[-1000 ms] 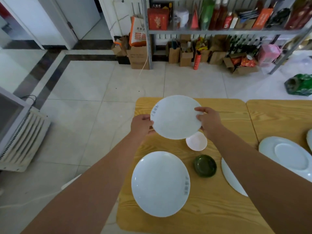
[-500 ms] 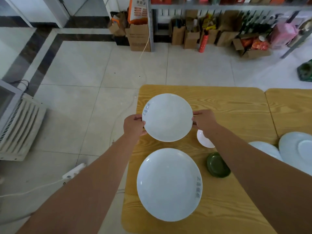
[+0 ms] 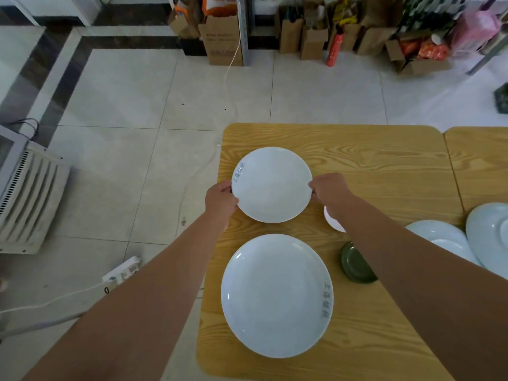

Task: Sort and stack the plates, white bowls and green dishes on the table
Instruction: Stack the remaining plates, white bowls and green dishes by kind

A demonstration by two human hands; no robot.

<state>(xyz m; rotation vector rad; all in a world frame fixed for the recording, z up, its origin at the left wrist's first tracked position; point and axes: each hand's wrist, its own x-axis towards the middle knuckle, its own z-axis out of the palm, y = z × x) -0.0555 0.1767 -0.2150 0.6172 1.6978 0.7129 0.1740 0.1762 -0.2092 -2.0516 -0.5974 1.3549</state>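
Two bare arms, both outstretched. The left arm point(image 3: 154, 284) enters from 7 o'clock, left hand point(image 3: 221, 202) curled on the 9 o'clock rim of the small plate point(image 3: 272, 185). The right arm point(image 3: 406, 259) enters from 4 o'clock, right hand point(image 3: 331, 196) pinching its 3 o'clock rim.

Behind larger plate point(image 3: 277, 295) is smaller plate point(image 3: 272, 185) (dish point(image 3: 356, 264) to rt).

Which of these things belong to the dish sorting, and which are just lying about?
Job: small plate, gripped by left hand and right hand; big plate; white bowl; green dish; half-covered plate; rimmed plate.
Lying about: box, red bottle, power strip, vented unit.
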